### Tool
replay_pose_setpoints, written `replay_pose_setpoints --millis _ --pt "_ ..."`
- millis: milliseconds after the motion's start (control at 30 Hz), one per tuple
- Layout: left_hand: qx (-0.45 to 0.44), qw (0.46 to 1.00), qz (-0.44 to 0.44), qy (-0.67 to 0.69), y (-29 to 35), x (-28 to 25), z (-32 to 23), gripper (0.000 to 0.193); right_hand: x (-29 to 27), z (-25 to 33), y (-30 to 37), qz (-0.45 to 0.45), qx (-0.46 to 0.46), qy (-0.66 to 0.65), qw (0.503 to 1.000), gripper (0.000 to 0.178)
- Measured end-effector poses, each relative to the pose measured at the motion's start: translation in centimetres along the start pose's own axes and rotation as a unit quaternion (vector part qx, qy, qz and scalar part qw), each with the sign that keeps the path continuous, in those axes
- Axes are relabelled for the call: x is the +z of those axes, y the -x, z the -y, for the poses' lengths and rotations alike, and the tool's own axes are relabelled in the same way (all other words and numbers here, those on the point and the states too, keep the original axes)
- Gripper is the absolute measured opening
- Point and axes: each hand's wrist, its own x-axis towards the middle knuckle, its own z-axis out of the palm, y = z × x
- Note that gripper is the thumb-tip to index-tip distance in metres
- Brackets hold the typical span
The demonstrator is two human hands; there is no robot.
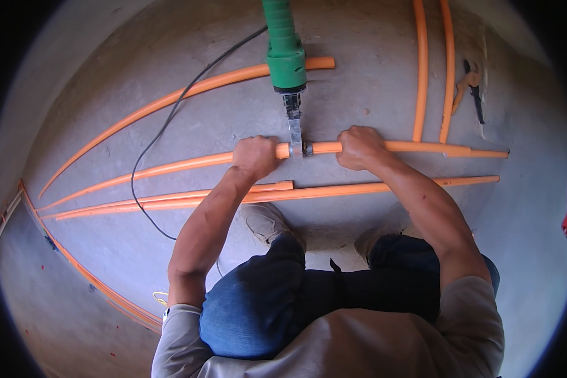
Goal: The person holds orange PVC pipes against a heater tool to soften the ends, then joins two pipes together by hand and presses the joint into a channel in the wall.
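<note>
Left hand point(256, 155): closing in a fist around the end of the left orange pipe point(170, 167), which is running away leftward across the concrete floor point(359, 38). Right hand point(359, 148): gripping the right orange pipe point(422, 147) in the same closed way, just beside its end. Both pipe ends are meeting at the metal heating plate point(295, 135) of a green pipe welding tool point(285, 50), which is standing between the two fists; whether the ends are touching the plate's sockets cannot be told. A black cable point(164, 129) is trailing from the tool and looping down to the left. Other orange pipes are lying about: two long ones point(334, 189) just below the hands, a curved one point(170, 99) above, two point(435, 63) running toward the top edge. A pair of orange-handled cutters point(469, 85) is lying well apart at upper right. The person is crouching, in blue jeans point(258, 302) and a grey shirt point(359, 346).
</note>
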Motion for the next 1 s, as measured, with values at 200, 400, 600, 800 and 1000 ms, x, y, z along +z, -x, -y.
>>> replay_pose_setpoints --millis 200,400,600,800,1000 --pt "0.006 1.0 0.003 -0.009 0.2 -0.7 -0.2 0.027 -0.1 0.3 0.0 -0.009 0.005 -0.01 1.0 0.029" --pt "0.001 1.0 -0.004 0.005 0.1 -0.2 0.1 0.027 0.3 0.2 -0.1 -0.014 0.017 -0.017 1.0 0.028" --pt "0.013 1.0 -0.023 -0.003 0.8 0.5 1.1 0.027 0.4 1.2 -0.2 -0.036 0.002 0.01 0.999 0.028" --pt "0.011 1.0 -0.028 -0.006 0.4 0.5 0.7 0.04 2.2 0.2 0.1 -0.122 -0.005 0.003 0.993 0.028" --pt "0.013 1.0 -0.007 0.005 0.6 -0.2 0.5 0.043 3.4 0.1 0.7 -0.166 -0.011 0.017 0.986 0.031"
